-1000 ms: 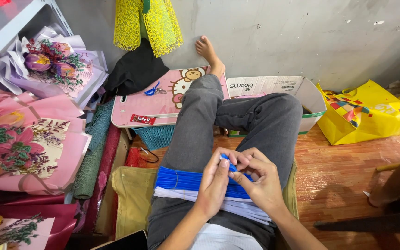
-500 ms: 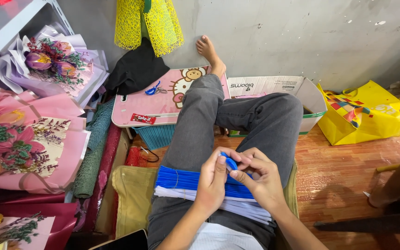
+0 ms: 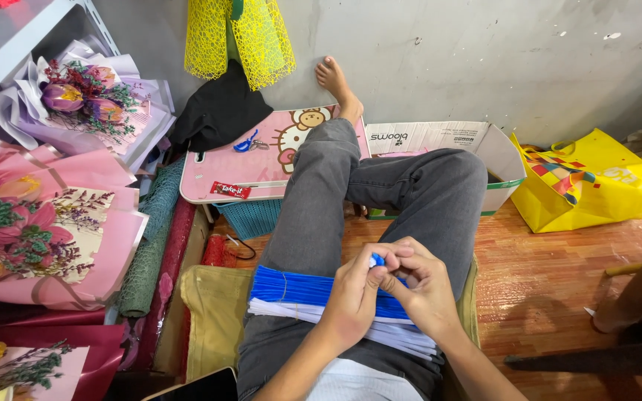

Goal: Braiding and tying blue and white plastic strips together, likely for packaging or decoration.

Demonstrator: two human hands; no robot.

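Head view, looking down on a lap in grey trousers. Left hand and right hand meeting just above the thighs, fingertips pinched together on a small blue piece, thumbs and forefingers closed narrow around it. Whether both grip it or only one, cannot tell. Directly beneath the hands, lying across the lap: a flat bundle of blue sticks, with a layer of white sticks just under and in front of it, both partly hidden by the wrists.

One leg stretched forward, bare foot resting against the grey wall, calf lying over the edge of a pink cartoon tabletop. On that tabletop: blue-handled scissors and a small red wrapper. Beside the bent knee, an open white cardboard box; further right, a yellow bag on the wooden floor. Left side: pink-wrapped bouquets and a lilac-wrapped one stacked near a shelf. Yellow mesh hanging on the wall. Another person's leg at the right edge
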